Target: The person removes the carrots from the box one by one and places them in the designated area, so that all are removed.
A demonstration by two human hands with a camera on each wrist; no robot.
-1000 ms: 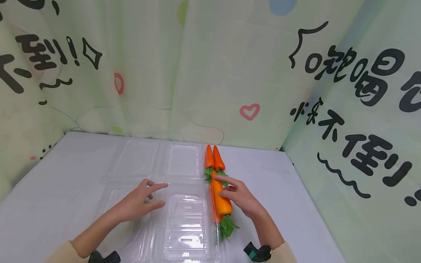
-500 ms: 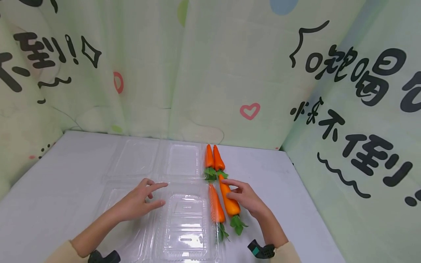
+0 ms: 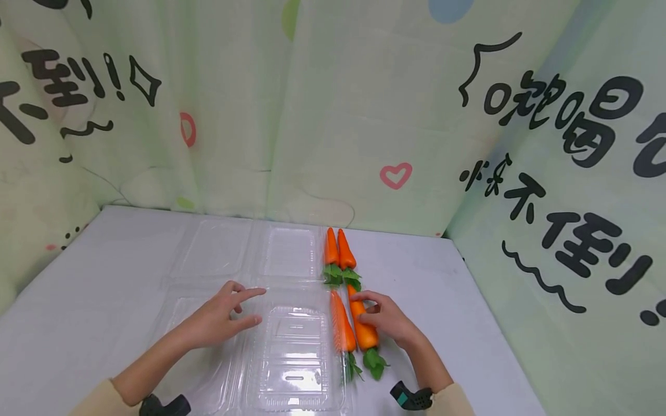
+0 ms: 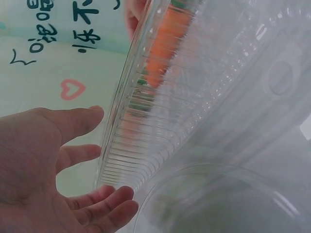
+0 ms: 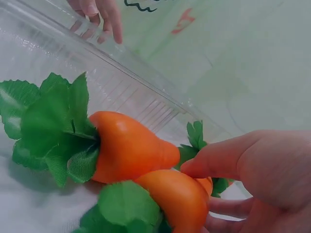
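My right hand (image 3: 386, 315) pinches an orange toy carrot (image 3: 367, 336) with green leaves, thumb on one side and fingers on the other. It lies on the table, tip pointing away, leaves towards me. Close beside it, another carrot (image 3: 346, 336) rests along the wall of a clear plastic clamshell box (image 3: 296, 370); in the right wrist view this carrot (image 5: 124, 145) touches the held carrot (image 5: 182, 199). My left hand (image 3: 221, 320) hovers by the box with loosely spread fingers, holding nothing. In the left wrist view its fingertips (image 4: 124, 194) are near the ribbed wall; contact is unclear.
Two more carrots, one on the left (image 3: 330, 248) and one on the right (image 3: 346, 251), lie side by side farther back, tips away. Open clear lids and trays spread over the left-middle of the white table (image 3: 432, 289). A printed curtain (image 3: 333, 115) hangs behind.
The carrot in my right hand has moved from over the neighbouring carrot to the right, then slightly towards me, and lies beside it. My left hand has stayed put.
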